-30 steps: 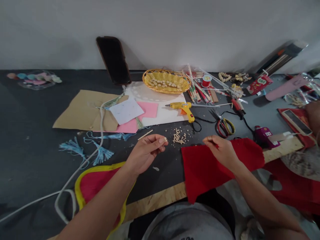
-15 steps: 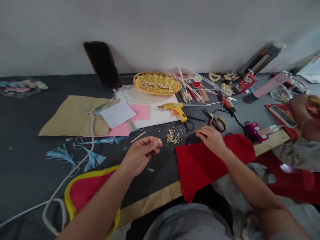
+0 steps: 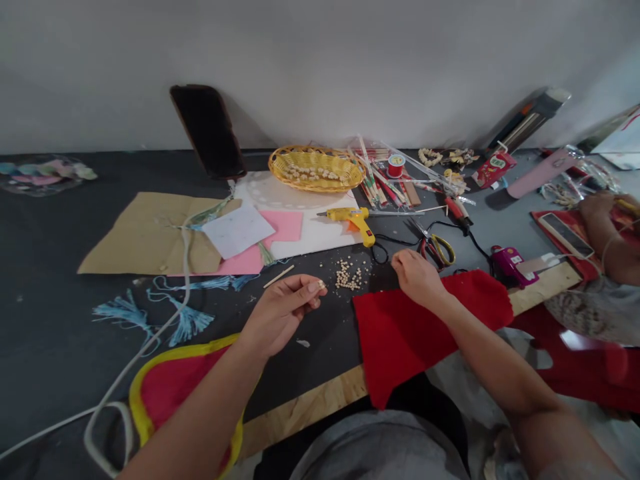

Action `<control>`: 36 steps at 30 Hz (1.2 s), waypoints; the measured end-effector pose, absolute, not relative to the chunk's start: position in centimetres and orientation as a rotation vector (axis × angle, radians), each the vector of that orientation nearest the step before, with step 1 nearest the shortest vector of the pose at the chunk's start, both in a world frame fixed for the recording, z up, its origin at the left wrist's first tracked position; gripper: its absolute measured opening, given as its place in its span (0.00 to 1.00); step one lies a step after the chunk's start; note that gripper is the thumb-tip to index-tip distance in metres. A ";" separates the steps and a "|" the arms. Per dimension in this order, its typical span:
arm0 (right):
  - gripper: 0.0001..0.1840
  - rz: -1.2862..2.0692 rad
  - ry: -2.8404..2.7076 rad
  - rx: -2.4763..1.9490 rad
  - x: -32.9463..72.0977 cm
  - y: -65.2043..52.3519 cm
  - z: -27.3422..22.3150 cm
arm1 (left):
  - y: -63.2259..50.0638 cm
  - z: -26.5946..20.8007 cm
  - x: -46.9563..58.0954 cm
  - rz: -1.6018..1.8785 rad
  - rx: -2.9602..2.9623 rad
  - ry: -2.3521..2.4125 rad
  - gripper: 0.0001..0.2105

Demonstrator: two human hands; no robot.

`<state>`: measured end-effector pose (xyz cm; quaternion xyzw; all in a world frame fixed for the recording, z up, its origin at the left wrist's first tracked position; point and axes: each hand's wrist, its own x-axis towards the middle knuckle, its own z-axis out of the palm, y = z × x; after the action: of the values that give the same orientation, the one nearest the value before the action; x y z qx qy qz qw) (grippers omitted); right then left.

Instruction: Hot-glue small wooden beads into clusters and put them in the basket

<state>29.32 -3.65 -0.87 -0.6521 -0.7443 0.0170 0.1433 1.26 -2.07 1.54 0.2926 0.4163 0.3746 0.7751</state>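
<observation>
In the head view, the bead pile (image 3: 349, 277) lies on the dark table (image 3: 295, 370) in the gap between the two hands. The left hand (image 3: 283, 310) is just left of the pile, thumb and forefinger pinched on what looks like a small pale bead (image 3: 321, 285), perhaps more than one. The right hand (image 3: 419, 277) is to the right of the pile, above the red cloth (image 3: 400, 327), fingertips bunched together; whether anything is between them cannot be told. The left fingertips are nearer the pile than the right ones. The pile is loose and roundish, with no clear long axis; the bead in the pinch is too small to show one.

Counted: one bead pile, its beads too many to number; one red cloth, near right of the pile; one short stick (image 3: 279, 276) to its left; one yellow glue gun (image 3: 350, 217) just beyond it; one basket (image 3: 315, 159) farther beyond, with pale pieces in it; one thread spool (image 3: 395, 165), beyond and right; one pair of scissors (image 3: 426, 235) to the right; and at least two blue tassels (image 3: 190, 323), well left of the pile.
</observation>
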 end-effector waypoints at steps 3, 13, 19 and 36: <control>0.12 0.008 -2.085 -1.902 30.4 -4.6 0.1 | -2.0 1.6 1.3 0.807 0.632 0.896 0.12; 0.21 0.199 -1.738 -1.903 32.3 -8.9 2.9 | -2.0 1.3 1.3 0.804 0.626 0.903 0.12; 0.12 0.150 -1.518 -1.906 34.7 -12.4 5.4 | -2.1 1.3 1.2 0.804 0.625 0.888 0.11; 0.12 0.464 -2.079 -2.048 35.0 -11.9 5.2 | -2.0 1.5 1.3 0.861 0.618 0.896 0.10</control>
<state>35.01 -11.92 5.20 -0.6902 -0.7004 0.1563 0.0932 1.25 -1.95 1.53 0.2848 0.4127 0.3969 0.7688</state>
